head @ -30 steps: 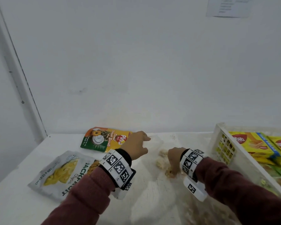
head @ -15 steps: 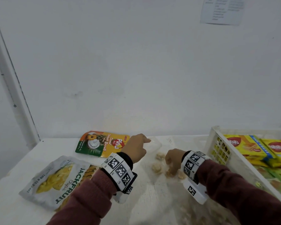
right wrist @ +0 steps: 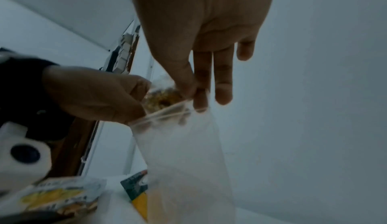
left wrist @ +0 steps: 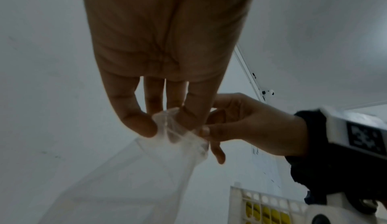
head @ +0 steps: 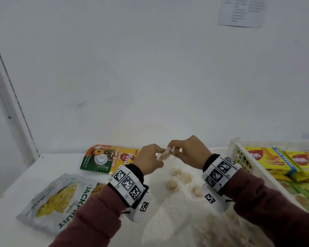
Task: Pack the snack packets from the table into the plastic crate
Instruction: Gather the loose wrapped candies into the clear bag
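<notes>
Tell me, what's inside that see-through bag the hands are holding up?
Pale, crumbly snack pieces show through the clear bag, whose top edge both hands pinch: left hand, right hand. The fingers cover part of the top.

A white worktop (head: 16, 184) is being pictured against a plain white wall (head: 150, 68), with faint smudges being shown low on its surface. A printed sheet of paper (head: 241, 11) is being displayed at the wall's upper right. A pale vertical frame strip (head: 12, 107) is being seen at the left corner. Everything is being lit evenly and softly.
</notes>
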`<action>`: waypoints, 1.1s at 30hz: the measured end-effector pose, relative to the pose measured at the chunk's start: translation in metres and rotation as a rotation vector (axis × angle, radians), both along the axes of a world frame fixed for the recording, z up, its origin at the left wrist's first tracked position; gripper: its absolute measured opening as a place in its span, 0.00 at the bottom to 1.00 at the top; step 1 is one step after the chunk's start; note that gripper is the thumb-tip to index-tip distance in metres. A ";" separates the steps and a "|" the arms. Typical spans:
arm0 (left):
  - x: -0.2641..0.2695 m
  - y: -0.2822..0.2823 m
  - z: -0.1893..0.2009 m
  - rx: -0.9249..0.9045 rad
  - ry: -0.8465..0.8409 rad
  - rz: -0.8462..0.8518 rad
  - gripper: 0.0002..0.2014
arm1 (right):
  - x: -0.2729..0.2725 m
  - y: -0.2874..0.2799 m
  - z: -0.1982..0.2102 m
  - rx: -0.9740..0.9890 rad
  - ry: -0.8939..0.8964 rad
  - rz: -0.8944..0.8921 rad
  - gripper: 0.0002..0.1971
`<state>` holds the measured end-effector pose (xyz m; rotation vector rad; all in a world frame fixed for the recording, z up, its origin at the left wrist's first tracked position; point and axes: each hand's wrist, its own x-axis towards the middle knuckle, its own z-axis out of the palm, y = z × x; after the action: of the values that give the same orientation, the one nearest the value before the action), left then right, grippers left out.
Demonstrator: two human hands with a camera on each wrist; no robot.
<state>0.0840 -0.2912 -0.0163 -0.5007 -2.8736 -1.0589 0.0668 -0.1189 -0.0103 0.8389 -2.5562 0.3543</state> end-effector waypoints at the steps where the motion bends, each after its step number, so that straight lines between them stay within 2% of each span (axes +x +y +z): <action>1: 0.000 -0.001 0.001 0.027 -0.010 -0.015 0.20 | -0.001 0.000 -0.001 0.082 0.070 -0.028 0.09; 6: -0.002 0.001 0.006 0.127 0.030 0.016 0.19 | -0.002 -0.008 0.012 0.366 0.318 -0.188 0.08; 9: -0.004 0.002 0.008 0.151 0.061 0.100 0.18 | 0.001 -0.013 0.014 0.384 0.173 -0.150 0.20; 12: -0.005 0.002 0.010 0.141 0.102 0.119 0.13 | 0.008 -0.017 0.019 0.435 -0.012 -0.232 0.38; 13: -0.004 0.002 0.010 0.136 0.110 0.119 0.11 | 0.007 -0.015 0.019 0.413 -0.062 -0.241 0.37; 16: -0.002 0.002 0.011 0.122 0.115 0.126 0.11 | 0.006 -0.011 0.029 0.254 -0.221 -0.227 0.18; 19: -0.006 0.001 0.012 0.116 0.129 0.146 0.12 | 0.002 -0.004 0.032 -0.123 -0.396 -0.134 0.09; 22: -0.008 0.000 0.015 0.072 0.136 0.164 0.15 | -0.001 -0.001 0.033 -0.514 -0.451 -0.047 0.08; 25: -0.010 -0.002 0.016 0.044 0.139 0.184 0.16 | -0.010 0.005 0.030 -0.720 -0.460 -0.016 0.10; 26: -0.011 -0.003 0.015 0.042 0.139 0.194 0.16 | -0.015 0.008 0.027 -0.681 -0.505 -0.050 0.10; 27: -0.012 -0.005 0.014 0.042 0.139 0.205 0.16 | -0.020 0.011 0.022 -0.545 -0.590 -0.106 0.10; 30: -0.014 -0.009 0.013 0.051 0.150 0.234 0.15 | -0.029 0.008 -0.002 0.082 -0.865 -0.218 0.03; 31: -0.015 -0.010 0.013 0.055 0.151 0.242 0.15 | -0.029 0.000 -0.012 0.241 -0.874 -0.220 0.05; 33: -0.016 -0.012 0.013 0.061 0.150 0.250 0.15 | -0.030 -0.014 -0.038 0.465 -0.844 -0.203 0.22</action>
<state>0.0681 -0.3029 -0.0028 -0.2002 -2.6760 -1.0172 0.0368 -0.1329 -0.0479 0.6441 -3.5703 0.0325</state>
